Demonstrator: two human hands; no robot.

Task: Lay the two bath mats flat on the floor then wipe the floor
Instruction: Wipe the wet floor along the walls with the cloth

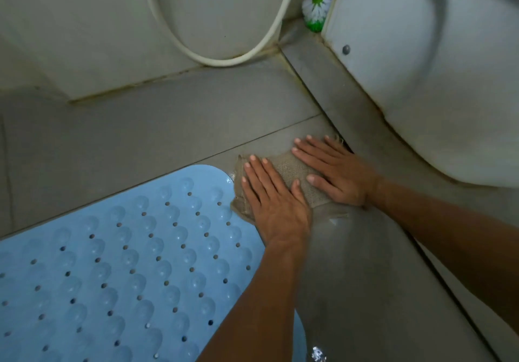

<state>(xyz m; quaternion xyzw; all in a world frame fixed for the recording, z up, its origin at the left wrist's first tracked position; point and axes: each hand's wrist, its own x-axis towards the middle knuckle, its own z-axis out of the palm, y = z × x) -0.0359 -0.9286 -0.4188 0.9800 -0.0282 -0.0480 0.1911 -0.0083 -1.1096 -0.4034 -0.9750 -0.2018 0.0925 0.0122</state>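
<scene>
Room: bathroom corner seen from above, with pale tiled walls meeting a grey tiled floor [140, 126].
Floor: matt grey tiles with dark grout lines; a wet sheen shows on the tile [351, 263] below the hands, and a bright glint of water [318, 353] sits near the bottom edge.
Bath mat: one light blue bath mat [126, 263] lies flat on the floor at lower left, studded with round bumps and small drain holes; its rounded upper corner ends just beside the cloth. Only this one mat is in view.
Cloth: a coarse brown woven cloth [292, 169] is spread on the floor between the mat and the toilet base, its frayed edges showing at left and upper right.
Left hand: the left hand [276, 201] lies palm down on the cloth's left part, fingers [254, 169] straight and spread, pressing rather than gripping.
Right hand: the right hand [334, 170] lies palm down on the cloth's right part, fingers [310, 149] flat and extended, closed around nothing.
Toilet: a white toilet base [421, 81] fills the upper right.
Hose: a white hose [238, 58] loops down the wall.
Brush: a green and white toilet brush [317, 8] stands in the corner beside the toilet.
</scene>
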